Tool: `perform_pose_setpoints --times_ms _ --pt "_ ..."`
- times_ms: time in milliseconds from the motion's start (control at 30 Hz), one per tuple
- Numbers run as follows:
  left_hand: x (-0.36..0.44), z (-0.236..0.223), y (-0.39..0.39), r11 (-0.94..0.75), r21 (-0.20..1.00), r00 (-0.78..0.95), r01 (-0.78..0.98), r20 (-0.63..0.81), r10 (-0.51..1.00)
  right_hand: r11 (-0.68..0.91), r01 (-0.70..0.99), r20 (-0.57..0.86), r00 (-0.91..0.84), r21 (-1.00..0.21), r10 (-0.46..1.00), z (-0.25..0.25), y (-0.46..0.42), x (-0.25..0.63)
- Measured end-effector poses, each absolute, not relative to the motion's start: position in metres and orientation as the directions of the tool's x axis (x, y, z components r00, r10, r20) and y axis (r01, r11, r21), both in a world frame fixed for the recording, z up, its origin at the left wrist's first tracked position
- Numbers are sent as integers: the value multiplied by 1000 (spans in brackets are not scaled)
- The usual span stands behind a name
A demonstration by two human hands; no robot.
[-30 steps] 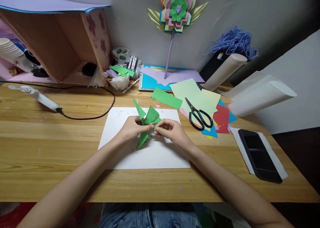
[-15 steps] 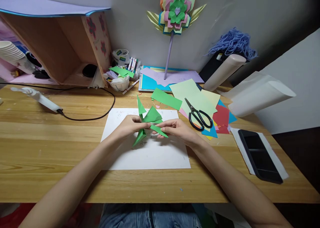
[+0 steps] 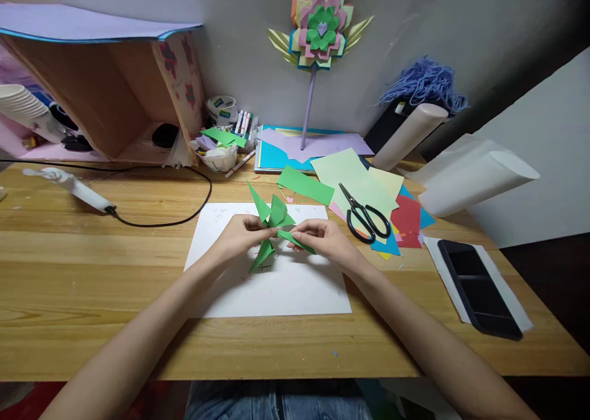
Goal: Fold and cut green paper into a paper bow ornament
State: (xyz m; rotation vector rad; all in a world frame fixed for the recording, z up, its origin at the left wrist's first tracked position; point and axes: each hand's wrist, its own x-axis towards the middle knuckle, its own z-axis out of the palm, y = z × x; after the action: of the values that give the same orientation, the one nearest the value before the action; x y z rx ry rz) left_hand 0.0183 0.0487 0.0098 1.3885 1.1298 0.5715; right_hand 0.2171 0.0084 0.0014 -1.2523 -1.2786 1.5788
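Observation:
Between my hands is a folded green paper piece with several pointed arms, held above a white sheet of paper that bears faint writing. My left hand pinches its middle between thumb and fingers, with one point rising above the hand and another hanging below. On the other side, my right hand grips the arm that slants down to the right. Parts of the green paper are covered by the fingers of both hands.
Black-handled scissors lie on pale green paper to the right, near a green paper strip and coloured scraps. A phone is at far right. A paper flower stands behind; a corded white tool lies left.
The green paper has turned slightly in my hands, and its upper flap stands more upright. Its right arm reaches a little farther right. The view has tilted up slightly.

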Motion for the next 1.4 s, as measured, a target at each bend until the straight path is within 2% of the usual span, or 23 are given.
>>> perform_pose_setpoints --times_ms 167,300,700,1033,1200,1400 --pt "24 11 41 186 948 428 257 -284 858 -146 63 -154 -143 -987 978 -2 5 205" --pt "25 10 41 195 948 408 250 -286 867 -115 57 -121 -130 -992 984 -2 4 202" --pt "19 12 50 198 948 329 250 -275 903 -204 90 -215 -145 -975 966 -2 8 216" --pt "14 12 57 227 958 264 175 -268 927 -268 42 -270 -42 -962 962 0 12 220" --pt "13 12 58 230 958 261 169 -269 927 -333 -108 -314 -157 -937 936 3 12 217" --pt "17 5 55 178 957 306 229 -244 920 -320 -31 -302 -257 -947 918 -5 9 213"
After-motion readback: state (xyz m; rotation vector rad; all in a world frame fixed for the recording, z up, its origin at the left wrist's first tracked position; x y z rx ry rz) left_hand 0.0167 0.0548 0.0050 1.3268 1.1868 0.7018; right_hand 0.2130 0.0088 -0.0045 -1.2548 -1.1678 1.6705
